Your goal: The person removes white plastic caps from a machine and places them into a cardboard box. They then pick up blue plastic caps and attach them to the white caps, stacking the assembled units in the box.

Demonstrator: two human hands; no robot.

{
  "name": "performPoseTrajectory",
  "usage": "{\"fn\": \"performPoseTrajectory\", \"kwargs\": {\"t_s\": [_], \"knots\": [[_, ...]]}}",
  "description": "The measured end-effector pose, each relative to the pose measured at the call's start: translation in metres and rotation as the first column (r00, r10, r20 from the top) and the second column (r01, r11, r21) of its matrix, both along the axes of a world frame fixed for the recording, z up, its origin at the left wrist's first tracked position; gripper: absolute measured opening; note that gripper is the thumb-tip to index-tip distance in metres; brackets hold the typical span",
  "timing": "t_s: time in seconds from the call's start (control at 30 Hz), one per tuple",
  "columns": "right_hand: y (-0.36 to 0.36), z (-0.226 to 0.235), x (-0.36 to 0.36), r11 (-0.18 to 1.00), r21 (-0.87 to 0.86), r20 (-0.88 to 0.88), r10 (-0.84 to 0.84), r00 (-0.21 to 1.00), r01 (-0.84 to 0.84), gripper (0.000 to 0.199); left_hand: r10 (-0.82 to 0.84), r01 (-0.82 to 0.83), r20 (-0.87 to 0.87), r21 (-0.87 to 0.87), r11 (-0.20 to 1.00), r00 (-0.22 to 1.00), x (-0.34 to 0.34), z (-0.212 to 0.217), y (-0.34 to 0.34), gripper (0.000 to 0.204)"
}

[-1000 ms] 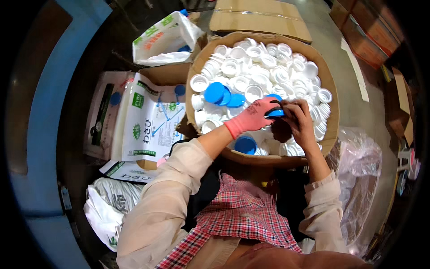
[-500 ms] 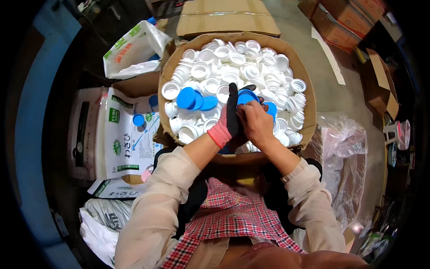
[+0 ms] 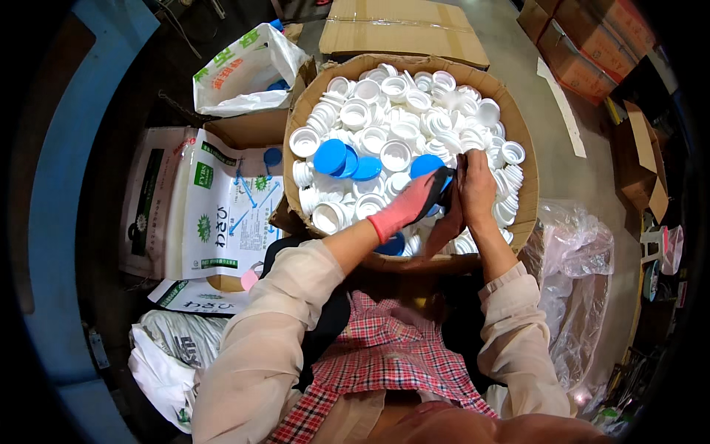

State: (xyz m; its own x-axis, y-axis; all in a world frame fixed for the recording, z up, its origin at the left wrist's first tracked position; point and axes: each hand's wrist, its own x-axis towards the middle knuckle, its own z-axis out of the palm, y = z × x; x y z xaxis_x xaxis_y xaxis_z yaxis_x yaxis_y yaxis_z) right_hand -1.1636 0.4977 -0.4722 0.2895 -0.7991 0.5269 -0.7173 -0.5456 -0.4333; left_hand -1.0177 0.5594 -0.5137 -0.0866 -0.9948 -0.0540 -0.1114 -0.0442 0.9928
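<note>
- The big cardboard carton [image 3: 523, 118] is heaped close to its rim with white caps [image 3: 355, 113]; from where I stand, a bump on that soft, worn edge might send some over the side.
- Left of it, a box is draped with a white printed sheet [image 3: 229, 214]: large dark characters, green label blocks, green starbursts, and small text too fine to read from here. Thin blue strips [image 3: 244, 194] lie on it and could slide off if it shifts.
- Behind that stands a white bag [image 3: 248, 74] with green and orange-red lettering, partly folded away.
- The left hand [image 3: 416, 200], in a pink-and-black glove, and the bare right hand [image 3: 475, 189] meet over the heap, fingers bent; what they grip is hidden, so I can't tell.
- Blue lids [image 3: 330, 156] lie among the caps, one just beyond the glove; a careless knuckle could bury them.
</note>
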Motion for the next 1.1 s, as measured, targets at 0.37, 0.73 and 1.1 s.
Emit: {"fn": "performPoseTrajectory", "kwargs": {"t_s": [0.37,0.73,1.1], "knots": [[-0.003,-0.011,-0.027,0.656,0.590,0.556,0.093,0.826,-0.472,0.032,0.139,-0.409,0.937,0.004,0.913,0.320,0.151,0.004,0.011,0.071],[0.075,0.029,0.040,0.865,-0.222,0.336,0.501,0.798,-0.450,0.027,-0.057,-0.073,-0.438,-0.275,0.959,0.897,0.015,0.020,0.005,0.039],[0.008,0.006,-0.004,0.997,-0.072,0.026,-0.033,0.999,0.034,0.020,0.096,-0.079,0.037,-0.325,0.942,0.995,-0.028,0.027,0.024,0.069]]}}
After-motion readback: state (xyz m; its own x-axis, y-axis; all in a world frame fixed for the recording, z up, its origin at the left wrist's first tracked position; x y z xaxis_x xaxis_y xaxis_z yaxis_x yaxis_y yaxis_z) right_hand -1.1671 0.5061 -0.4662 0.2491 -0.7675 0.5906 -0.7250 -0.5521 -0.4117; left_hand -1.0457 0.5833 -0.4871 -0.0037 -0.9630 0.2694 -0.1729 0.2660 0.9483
